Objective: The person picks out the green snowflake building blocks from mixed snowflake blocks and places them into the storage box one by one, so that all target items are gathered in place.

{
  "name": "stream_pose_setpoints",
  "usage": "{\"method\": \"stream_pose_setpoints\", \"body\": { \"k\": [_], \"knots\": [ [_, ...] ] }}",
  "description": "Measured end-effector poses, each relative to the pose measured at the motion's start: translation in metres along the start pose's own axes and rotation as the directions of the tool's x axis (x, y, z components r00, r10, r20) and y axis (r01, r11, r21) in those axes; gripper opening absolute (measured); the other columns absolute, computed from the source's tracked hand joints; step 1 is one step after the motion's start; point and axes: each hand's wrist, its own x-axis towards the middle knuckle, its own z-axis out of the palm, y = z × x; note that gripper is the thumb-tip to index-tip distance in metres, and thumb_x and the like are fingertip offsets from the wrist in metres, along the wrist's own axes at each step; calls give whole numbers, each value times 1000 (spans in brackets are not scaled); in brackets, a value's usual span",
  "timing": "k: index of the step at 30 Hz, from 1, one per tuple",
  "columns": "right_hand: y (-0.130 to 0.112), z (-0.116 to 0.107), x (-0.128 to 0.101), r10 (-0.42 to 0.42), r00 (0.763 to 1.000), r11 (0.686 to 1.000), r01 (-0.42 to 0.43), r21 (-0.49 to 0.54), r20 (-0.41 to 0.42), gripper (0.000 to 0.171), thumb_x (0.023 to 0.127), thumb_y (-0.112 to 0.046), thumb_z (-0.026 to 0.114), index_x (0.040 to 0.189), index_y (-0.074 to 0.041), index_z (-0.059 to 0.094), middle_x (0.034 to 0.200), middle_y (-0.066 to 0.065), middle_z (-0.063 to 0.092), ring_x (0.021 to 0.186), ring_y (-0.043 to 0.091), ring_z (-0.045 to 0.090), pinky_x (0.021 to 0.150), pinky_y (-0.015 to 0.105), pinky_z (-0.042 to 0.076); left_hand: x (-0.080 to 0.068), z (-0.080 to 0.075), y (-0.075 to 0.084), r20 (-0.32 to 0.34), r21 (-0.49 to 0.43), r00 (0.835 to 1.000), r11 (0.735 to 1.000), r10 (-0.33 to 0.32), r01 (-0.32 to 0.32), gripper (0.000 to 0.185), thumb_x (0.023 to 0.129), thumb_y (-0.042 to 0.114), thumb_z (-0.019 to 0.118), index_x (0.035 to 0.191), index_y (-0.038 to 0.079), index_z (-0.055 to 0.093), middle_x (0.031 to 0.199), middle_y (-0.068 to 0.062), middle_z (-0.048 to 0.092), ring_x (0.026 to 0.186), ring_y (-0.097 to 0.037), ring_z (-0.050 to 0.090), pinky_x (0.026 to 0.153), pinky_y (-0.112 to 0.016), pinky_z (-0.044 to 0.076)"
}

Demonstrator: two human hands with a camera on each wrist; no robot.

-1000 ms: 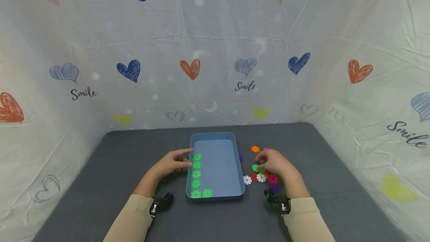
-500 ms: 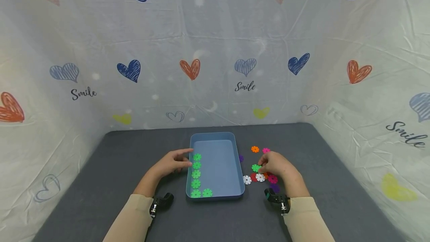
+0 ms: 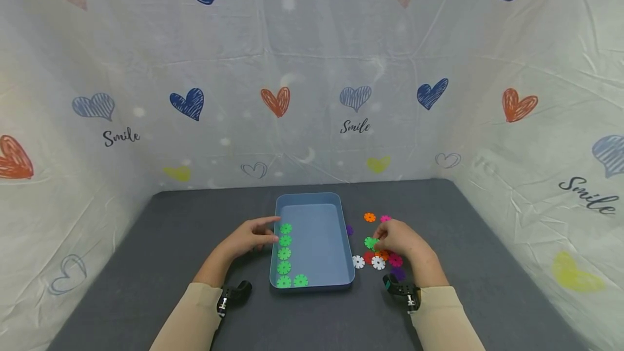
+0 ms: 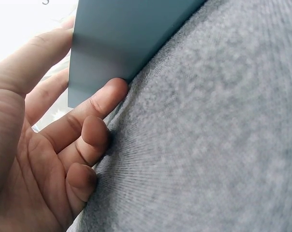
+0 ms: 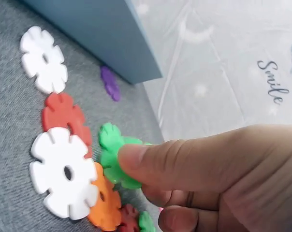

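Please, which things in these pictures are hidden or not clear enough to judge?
- Green piece in the right hand: right wrist view, the thumb covers part; the head view is too small to show the grip.
- Purple piece: head view, the wrist hides most of it.
- Left hand at the tray: left wrist view cuts off the tray's inside.

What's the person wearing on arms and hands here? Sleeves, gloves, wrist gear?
Both hands are bare, no gloves: left hand, right hand. Long beige sleeves reach the wrists. Each wrist carries a small black camera mount with silver hardware; the right mount shows a green accent.
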Motion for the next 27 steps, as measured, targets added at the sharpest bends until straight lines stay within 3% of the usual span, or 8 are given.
{"method": "stream_pose_setpoints", "body": {
  "k": [4,8,14,18,23,27],
  "knots": [
    [-1,-3,-1,-38,999,994,38,102,-3,9,88,-8,78,92,-4,71,77,3,62,65,18,55,61,35,47,0,0,0,2,-7,1000,1000,-3,3,68,94,30,78,152,10,51,96,-6,68,66,-21,53,51,-31,37],
    [-10,-9,-3,-72,997,970,72,234,-6,21,93,-10,74,111,2,70,77,7,66,66,23,61,60,39,50,-1,1,0,1,-9,1000,1000,-3,3,67,94,28,78,152,10,51,96,-6,68,66,-21,52,51,-31,37],
    [-34,-10,-9,-130,991,910,133,394,-35,36,99,-13,71,129,7,66,96,18,73,85,39,72,79,48,58,-1,2,-1,3,-5,1000,1000,-11,11,66,94,29,78,152,11,51,96,-5,69,66,-21,53,52,-32,37],
    [-57,-2,-10,-100,992,861,128,493,-83,37,99,-10,70,132,6,65,108,19,73,91,36,73,84,47,57,0,1,-1,7,-6,1000,1000,-5,5,67,94,30,78,152,10,51,96,-6,69,66,-21,53,52,-32,37],
    [-83,15,-10,-100,988,844,146,516,-117,42,94,-6,74,134,2,66,103,11,71,94,24,72,86,43,57,0,0,0,2,-1,1000,1000,4,-4,67,94,30,77,152,10,51,97,-6,69,66,-21,53,51,-31,37],
    [-99,32,-11,-145,984,832,176,526,-100,42,93,-5,75,134,0,67,101,9,67,96,24,71,82,41,55,0,0,0,4,3,1000,1000,0,0,67,94,30,77,152,11,51,97,-5,69,66,-21,53,51,-31,37]
  ]
}}
